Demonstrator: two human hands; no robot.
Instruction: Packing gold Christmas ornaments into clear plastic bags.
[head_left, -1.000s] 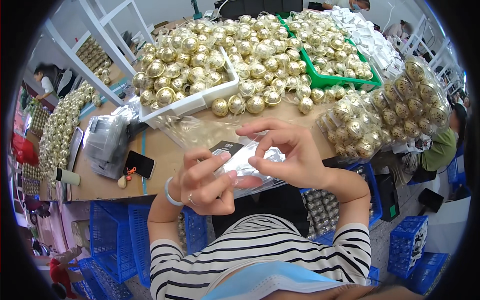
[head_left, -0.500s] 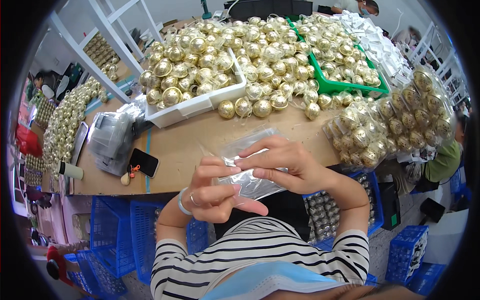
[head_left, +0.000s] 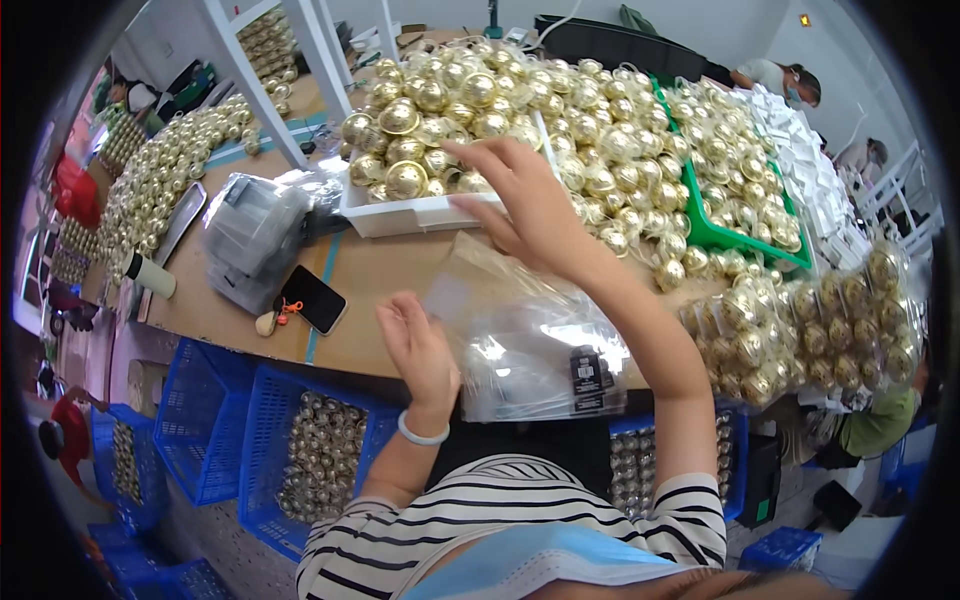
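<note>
Two bare hands are set about the white bin (head_left: pixel 400 218); the right hand (head_left: pixel 515 210) is over its front rim, toward the right corner, thumb and fingers parted with nothing visible between them, close to the gold balls (head_left: pixel 405 180) heaped inside (whether a fingertip touches one, I cannot tell); the left hand (head_left: pixel 420 355) is in front of the bin, fingers raised and loosely bent, and I cannot tell whether it grips anything; clear plastic bags (head_left: pixel 520 355) lie in front of the bin as well, at the table's near edge just right of the left hand, a dark label (head_left: pixel 590 372) among them; a phone (head_left: pixel 318 300) and grey packets (head_left: pixel 250 235) lie to the bin's left; a green tray (head_left: pixel 745 248) stands well to its right.
</note>
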